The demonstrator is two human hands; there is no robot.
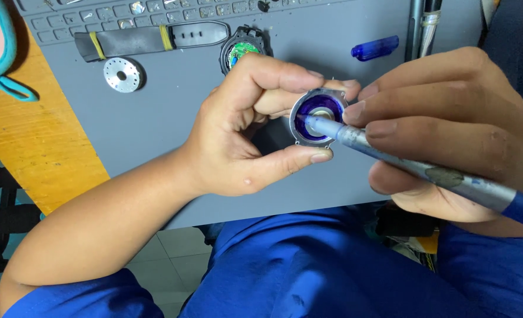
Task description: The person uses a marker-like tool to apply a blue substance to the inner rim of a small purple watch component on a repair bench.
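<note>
Two hands engaged: my left hand (pixel 238 129) pinches the round watch case (pixel 318 116), my right hand (pixel 450 123) grips a blue-grey pen tool (pixel 426 174), tip inside; steady pressure advisable.

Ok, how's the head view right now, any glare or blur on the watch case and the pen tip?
Head view: even, soft light, with faint shadows under the hands; the round metal watch case in the left hand is sharp, with only a mild sheen on its blue crystal; the pen tool in the right hand is sharp at the tip and softens toward the frame edge.
</note>
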